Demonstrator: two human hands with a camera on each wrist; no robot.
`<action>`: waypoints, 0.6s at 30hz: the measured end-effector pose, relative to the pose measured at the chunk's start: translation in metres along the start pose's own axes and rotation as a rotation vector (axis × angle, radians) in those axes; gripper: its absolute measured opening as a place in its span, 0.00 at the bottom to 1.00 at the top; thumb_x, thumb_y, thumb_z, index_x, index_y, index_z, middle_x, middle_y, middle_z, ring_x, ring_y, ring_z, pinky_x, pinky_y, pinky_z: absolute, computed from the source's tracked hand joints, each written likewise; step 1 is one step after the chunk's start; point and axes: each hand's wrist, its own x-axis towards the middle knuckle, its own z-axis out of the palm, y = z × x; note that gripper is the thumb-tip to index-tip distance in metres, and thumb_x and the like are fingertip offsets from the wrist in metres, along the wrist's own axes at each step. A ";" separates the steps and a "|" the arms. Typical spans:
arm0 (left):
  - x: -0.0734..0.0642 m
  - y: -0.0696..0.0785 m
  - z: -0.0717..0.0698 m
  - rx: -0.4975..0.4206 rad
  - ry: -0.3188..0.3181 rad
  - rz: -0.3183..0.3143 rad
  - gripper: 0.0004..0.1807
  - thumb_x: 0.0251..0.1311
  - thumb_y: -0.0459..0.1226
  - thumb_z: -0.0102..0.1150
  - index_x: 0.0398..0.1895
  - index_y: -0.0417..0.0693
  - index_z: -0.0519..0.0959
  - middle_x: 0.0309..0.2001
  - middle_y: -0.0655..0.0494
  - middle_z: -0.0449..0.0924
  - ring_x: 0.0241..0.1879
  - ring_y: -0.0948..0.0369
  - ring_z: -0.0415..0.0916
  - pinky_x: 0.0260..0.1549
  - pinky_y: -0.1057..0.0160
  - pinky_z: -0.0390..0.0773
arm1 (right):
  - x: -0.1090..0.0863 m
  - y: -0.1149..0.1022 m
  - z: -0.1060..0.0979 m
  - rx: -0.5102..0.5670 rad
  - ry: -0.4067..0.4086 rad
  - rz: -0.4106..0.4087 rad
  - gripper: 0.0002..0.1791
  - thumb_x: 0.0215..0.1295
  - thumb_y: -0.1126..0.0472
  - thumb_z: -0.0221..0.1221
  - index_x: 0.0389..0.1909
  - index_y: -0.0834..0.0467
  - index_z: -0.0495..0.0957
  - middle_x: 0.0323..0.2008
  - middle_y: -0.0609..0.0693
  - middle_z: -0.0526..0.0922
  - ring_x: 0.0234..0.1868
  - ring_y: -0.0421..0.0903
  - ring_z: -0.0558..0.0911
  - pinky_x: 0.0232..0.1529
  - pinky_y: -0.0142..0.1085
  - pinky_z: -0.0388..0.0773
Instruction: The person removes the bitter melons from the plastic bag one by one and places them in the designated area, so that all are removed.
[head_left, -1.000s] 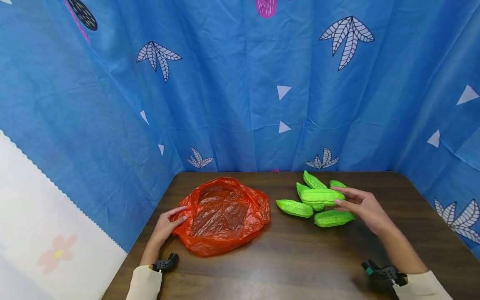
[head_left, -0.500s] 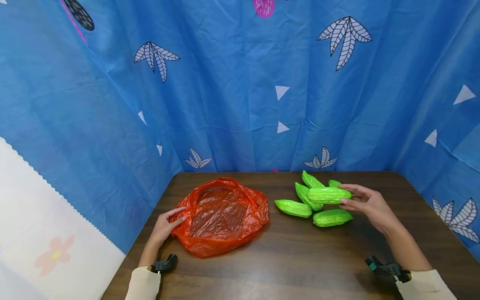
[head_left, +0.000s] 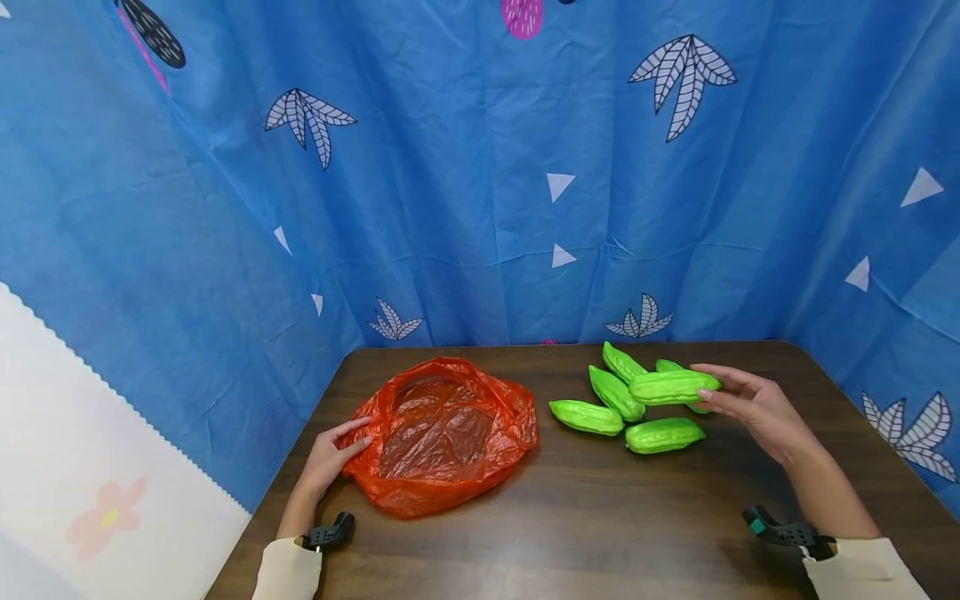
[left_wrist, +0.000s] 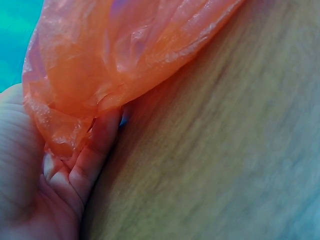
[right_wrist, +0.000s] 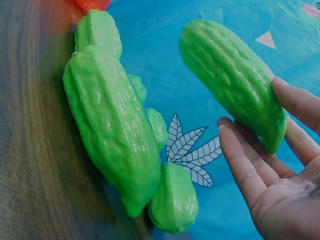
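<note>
My right hand point(head_left: 759, 410) holds a bright green bitter melon point(head_left: 671, 387) by its pointed end, thumb against fingers. In the right wrist view that bitter melon point(right_wrist: 230, 75) is raised apart from the others. Several more lie on the table, including one in front point(head_left: 664, 436) and one at the left point(head_left: 587, 417). On the left, a red plastic bag point(head_left: 420, 496) lies with its mouth spread wide. My left hand point(head_left: 327, 457) grips the bag's left edge. Up close in the left wrist view, the film of the bag point(left_wrist: 100, 75) runs between thumb and fingers.
The dark wooden table point(head_left: 555, 517) has its back edge against a blue patterned curtain point(head_left: 450, 208). A white cloth with a scalloped edge point(head_left: 97, 467) hangs at the left. Each wrist wears a black strap device, such as the left one point(head_left: 330, 531).
My right hand has moved to the right with the bitter melon, uncovering more of those behind. The left hand stays at the bag's edge. The head view shifts slightly.
</note>
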 end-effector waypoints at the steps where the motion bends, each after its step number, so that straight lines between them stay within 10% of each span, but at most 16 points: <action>1: 0.000 0.000 0.000 0.000 0.003 -0.002 0.27 0.64 0.42 0.69 0.65 0.45 0.79 0.66 0.40 0.74 0.57 0.47 0.78 0.43 0.67 0.81 | 0.000 0.000 -0.001 -0.004 0.003 0.007 0.26 0.74 0.63 0.59 0.71 0.58 0.71 0.48 0.41 0.82 0.45 0.39 0.86 0.46 0.31 0.82; 18: 0.002 -0.001 0.000 -0.009 0.000 -0.004 0.27 0.63 0.41 0.70 0.65 0.43 0.79 0.65 0.38 0.74 0.54 0.52 0.79 0.43 0.66 0.82 | -0.002 0.009 -0.022 0.261 0.005 -0.013 0.21 0.74 0.71 0.56 0.65 0.58 0.75 0.48 0.43 0.85 0.45 0.40 0.86 0.44 0.32 0.83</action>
